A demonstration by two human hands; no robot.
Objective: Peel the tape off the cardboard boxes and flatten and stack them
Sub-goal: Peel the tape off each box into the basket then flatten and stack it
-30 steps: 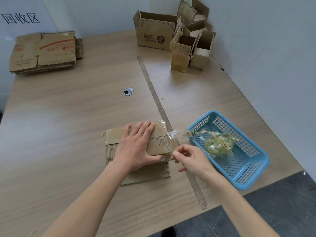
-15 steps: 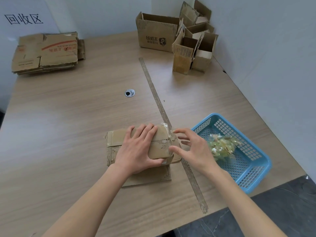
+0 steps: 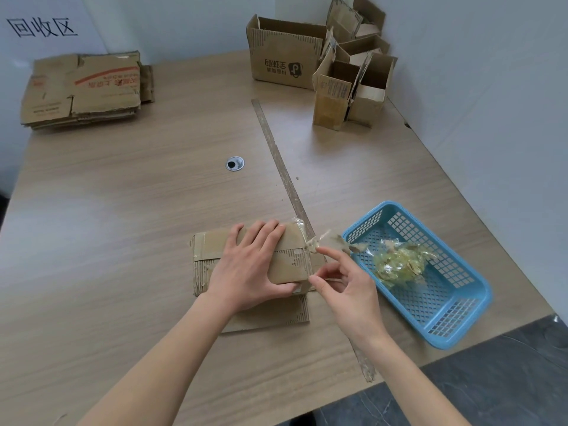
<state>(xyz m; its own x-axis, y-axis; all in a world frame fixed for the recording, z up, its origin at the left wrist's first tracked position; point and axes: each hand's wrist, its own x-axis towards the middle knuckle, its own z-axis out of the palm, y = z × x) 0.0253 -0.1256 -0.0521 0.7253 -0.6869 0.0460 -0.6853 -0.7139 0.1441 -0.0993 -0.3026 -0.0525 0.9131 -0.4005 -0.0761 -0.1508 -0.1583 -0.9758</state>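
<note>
A small flattened cardboard box (image 3: 212, 250) with brown and clear tape lies on the table's near middle. My left hand (image 3: 252, 269) presses flat on top of it, fingers straight, thumb along its near edge. My right hand (image 3: 347, 287) is at the box's right end. Its thumb and a finger pinch a clear tape strip (image 3: 325, 279) coming off the near corner. The index finger points up and touches a crumpled, lifted bit of tape (image 3: 324, 241) at the far corner.
A blue plastic basket (image 3: 455, 315) holding a wad of peeled tape (image 3: 399, 262) sits right of my right hand, near the table edge. Flattened boxes (image 3: 83, 87) are stacked far left. Several upright boxes (image 3: 289, 56) stand far right. A tape line (image 3: 282, 170) crosses the table.
My right hand reached onto the box's right end, then drew back toward the basket with tape lifting off the edge. The left hand stayed pressed on the box.
</note>
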